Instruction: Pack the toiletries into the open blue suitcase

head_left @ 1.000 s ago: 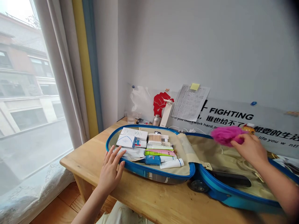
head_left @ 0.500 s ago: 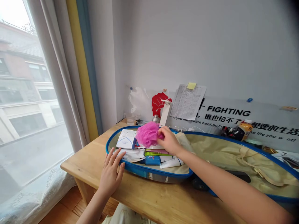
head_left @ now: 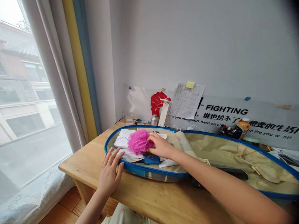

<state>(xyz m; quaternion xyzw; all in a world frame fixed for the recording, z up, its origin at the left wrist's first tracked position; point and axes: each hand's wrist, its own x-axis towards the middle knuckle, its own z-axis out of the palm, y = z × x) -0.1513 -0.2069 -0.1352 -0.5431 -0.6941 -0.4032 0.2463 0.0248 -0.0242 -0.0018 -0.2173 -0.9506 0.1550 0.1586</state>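
Note:
A pink bath puff (head_left: 138, 141) is pinched at its right side by my right hand (head_left: 161, 145), over the left half of an opened suitcase (head_left: 149, 174) with a blue rim. Under and around the puff lie a white box (head_left: 121, 139), a white packet (head_left: 130, 155), a blue bottle (head_left: 151, 160) and a white tube (head_left: 167, 163). Fingers spread, my left hand (head_left: 111, 169) rests on the case's front left rim. Part of the contents is hidden by the puff and my right hand.
The suitcase's other half (head_left: 217, 149), lined in beige with straps, spreads to the right on the wooden table (head_left: 86, 158). Behind stand a clear cup (head_left: 129, 118), a silver bottle (head_left: 154, 119), a white upright stand (head_left: 164, 112) and an orange bottle (head_left: 243, 127). A window and curtain are on the left.
My right hand has carried the bath puff left and downward, beside and partly over the white box. My left hand stays on the rim. The view has shifted slightly.

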